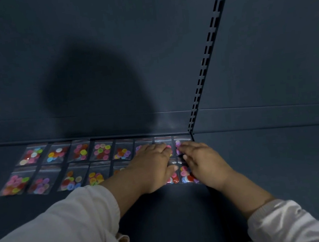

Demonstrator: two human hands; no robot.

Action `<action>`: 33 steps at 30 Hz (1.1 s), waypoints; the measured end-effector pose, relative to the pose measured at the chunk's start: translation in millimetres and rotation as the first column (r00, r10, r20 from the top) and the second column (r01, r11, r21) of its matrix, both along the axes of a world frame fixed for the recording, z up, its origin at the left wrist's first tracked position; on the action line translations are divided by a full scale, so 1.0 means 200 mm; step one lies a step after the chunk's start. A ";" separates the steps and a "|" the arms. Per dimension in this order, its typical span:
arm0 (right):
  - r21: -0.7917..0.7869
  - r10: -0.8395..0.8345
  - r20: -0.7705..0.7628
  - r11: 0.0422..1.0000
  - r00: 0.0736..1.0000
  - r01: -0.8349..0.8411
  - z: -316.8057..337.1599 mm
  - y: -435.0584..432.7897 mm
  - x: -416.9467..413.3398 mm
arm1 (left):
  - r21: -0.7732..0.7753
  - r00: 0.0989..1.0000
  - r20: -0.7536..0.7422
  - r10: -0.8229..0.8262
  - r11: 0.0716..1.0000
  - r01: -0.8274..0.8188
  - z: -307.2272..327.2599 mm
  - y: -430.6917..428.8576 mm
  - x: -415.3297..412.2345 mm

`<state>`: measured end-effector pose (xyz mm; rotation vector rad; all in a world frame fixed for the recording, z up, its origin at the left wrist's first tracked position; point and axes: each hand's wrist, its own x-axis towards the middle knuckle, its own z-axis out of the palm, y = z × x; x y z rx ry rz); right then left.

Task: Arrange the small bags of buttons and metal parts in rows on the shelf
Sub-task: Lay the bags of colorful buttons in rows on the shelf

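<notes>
Flat and open, left hand (151, 165) and right hand (204, 162) are pressed on button bags (186, 174) at lower centre, so rows (81, 152) could easily get shoved crooked.

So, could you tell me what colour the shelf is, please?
The shelf is dark blue-grey; head view.

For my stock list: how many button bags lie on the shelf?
15: eight in the back row, seven visible in the front row; the left hand may hide another.
</notes>
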<state>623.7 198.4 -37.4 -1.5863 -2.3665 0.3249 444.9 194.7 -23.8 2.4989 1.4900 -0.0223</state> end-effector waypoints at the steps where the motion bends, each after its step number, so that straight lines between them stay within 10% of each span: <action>1: 0.004 -0.007 -0.009 1.000 1.000 0.007 0.01 0.00 0.00 | 0.008 1.000 0.007 0.004 1.000 -0.004 0.00 0.00 0.00; 33: 0.046 -0.042 -0.047 0.998 0.998 0.044 0.03 -0.24 0.00 | 0.168 0.986 0.157 -0.063 0.985 0.036 -0.06 -0.19 -0.11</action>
